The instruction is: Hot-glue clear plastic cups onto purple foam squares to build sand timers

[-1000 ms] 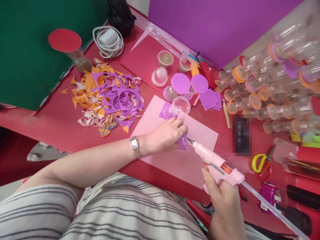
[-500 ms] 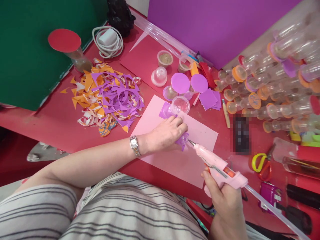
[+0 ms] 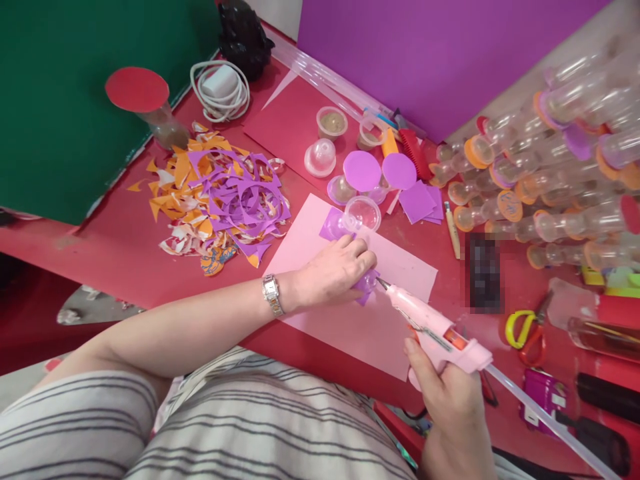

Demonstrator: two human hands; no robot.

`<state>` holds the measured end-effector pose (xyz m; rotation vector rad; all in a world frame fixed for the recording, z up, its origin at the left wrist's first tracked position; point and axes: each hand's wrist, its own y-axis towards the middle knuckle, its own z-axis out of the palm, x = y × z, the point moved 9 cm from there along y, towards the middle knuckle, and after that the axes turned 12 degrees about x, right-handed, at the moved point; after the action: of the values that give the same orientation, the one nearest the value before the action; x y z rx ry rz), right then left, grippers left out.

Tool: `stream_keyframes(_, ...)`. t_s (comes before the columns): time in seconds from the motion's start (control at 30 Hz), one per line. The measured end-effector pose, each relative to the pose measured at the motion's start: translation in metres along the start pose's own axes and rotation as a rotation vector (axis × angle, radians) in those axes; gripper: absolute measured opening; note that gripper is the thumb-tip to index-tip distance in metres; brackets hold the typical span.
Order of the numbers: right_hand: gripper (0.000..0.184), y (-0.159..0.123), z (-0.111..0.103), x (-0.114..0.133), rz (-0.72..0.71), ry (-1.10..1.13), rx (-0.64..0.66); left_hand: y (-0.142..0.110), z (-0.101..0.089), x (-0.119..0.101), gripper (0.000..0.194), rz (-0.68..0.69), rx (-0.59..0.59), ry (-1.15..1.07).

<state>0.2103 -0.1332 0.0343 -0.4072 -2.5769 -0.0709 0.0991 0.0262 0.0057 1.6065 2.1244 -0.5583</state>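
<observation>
My right hand [image 3: 453, 393] is wrapped round a pink hot glue gun [image 3: 425, 320], and a long clear glue stick [image 3: 543, 407] sticks out of its back end. The gun's metal nozzle touches or nearly touches the edge of a small clear plastic cup [image 3: 371, 280] on a purple square. My left hand [image 3: 343, 263], with fingers curled, grips this cup and hides most of it. Under the hand lies a pink sheet [image 3: 345, 340]. Just beyond it, another clear cup [image 3: 363, 213] rests beside a purple square [image 3: 330, 222].
Purple and orange paper scraps [image 3: 240, 193] lie in a heap at left. Cups with purple discs [image 3: 361, 171] stand behind the sheet. On the right are rows of joined clear cups [image 3: 560, 223], scissors [image 3: 525, 330] and a wooden-handled tool [image 3: 453, 230].
The whole view has shifted slightly. Both hands stay in nearly the same place, and the nozzle remains at the cup's edge.
</observation>
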Motion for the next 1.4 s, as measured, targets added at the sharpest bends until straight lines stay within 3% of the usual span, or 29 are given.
stream_keyframes(0.13,0.031,0.0,0.004,-0.002,-0.066,-0.062,0.041,0.001,0.001,0.001,0.035,-0.001,0.001,0.008)
stream_keyframes(0.3,0.027,-0.004,-0.001,0.003,-0.126,-0.105,-0.038,0.0,0.0,-0.001,0.029,0.017,-0.026,0.009)
stream_keyframes(0.4,0.029,-0.004,0.0,0.005,-0.138,-0.111,0.035,-0.002,-0.001,-0.001,0.03,0.016,-0.02,0.01)
stream_keyframes(0.6,0.023,-0.007,0.0,-0.005,-0.065,-0.056,0.057,-0.002,-0.002,-0.001,0.048,0.01,-0.029,0.048)
stream_keyframes(0.83,0.036,0.004,0.0,-0.006,-0.007,-0.039,0.042,-0.001,-0.002,-0.002,0.038,-0.001,-0.02,0.057)
stream_keyframes(1.0,0.044,0.003,0.0,-0.003,0.039,-0.041,-0.036,-0.001,-0.001,-0.001,0.031,0.008,-0.033,0.042)
stream_keyframes(1.27,0.026,-0.008,0.006,-0.012,-0.03,-0.057,0.005,-0.001,0.001,0.0,0.03,0.017,-0.035,0.028)
stream_keyframes(1.4,0.02,-0.008,0.006,-0.008,-0.033,-0.065,0.057,-0.002,0.001,0.001,0.038,0.004,-0.011,0.026)
